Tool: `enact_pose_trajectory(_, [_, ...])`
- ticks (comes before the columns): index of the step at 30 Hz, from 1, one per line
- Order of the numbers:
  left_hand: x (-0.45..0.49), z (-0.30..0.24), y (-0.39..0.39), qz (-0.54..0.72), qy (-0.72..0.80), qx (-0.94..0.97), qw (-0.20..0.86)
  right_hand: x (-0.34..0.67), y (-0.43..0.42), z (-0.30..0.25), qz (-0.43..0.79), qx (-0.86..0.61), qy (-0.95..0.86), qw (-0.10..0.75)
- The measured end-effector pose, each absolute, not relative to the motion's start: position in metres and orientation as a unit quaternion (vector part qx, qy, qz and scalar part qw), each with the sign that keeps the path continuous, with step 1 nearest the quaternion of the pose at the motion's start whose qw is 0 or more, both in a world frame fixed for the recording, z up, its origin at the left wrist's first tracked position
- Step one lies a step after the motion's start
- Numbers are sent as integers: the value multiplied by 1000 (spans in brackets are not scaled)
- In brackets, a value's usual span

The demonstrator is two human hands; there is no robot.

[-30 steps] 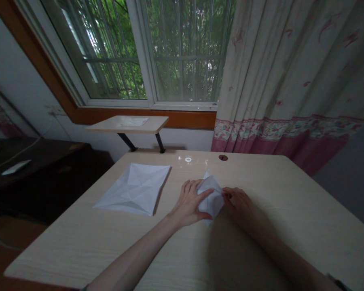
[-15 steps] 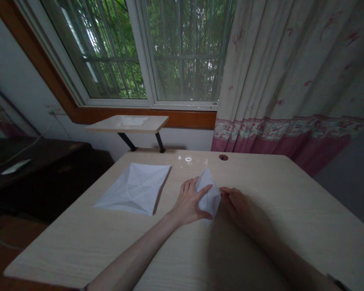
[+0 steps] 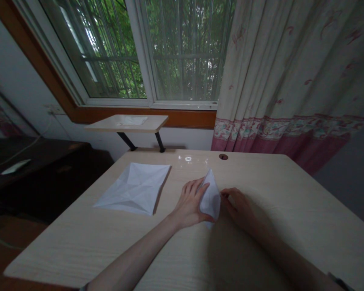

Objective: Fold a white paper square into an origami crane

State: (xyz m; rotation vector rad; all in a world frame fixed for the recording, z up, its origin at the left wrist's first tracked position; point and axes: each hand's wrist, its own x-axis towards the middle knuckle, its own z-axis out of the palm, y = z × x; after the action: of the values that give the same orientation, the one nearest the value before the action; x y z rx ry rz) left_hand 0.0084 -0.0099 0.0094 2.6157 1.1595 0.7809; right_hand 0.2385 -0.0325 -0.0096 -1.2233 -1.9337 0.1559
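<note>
A folded piece of white paper (image 3: 210, 199), pointed at its far end, stands out from the tabletop between my two hands. My left hand (image 3: 190, 204) grips its left side, with the thumb along the near edge and the fingers toward the far end. On the paper's right edge, the bent fingertips of my right hand (image 3: 235, 204) are pinched together. A larger white sheet (image 3: 136, 188) with crossing creases lies flat to the left of my left hand.
The wooden desk (image 3: 279, 182) has a round cable hole (image 3: 223, 157) near its back edge. A small raised shelf (image 3: 103, 124) at the back left bears a white paper. Behind are a window and a floral curtain (image 3: 269, 81); a dark cabinet (image 3: 75, 153) stands left.
The folded paper has turned and narrowed slightly, its tip shifting a little to the right. My left hand has moved slightly right with it; my right hand has stayed about where it was.
</note>
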Motion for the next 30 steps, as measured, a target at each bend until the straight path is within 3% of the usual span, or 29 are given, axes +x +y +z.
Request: enact_pose_trajectory(30, [8, 6, -12, 258, 418, 866, 98, 239, -30, -13, 82, -441, -807, 385])
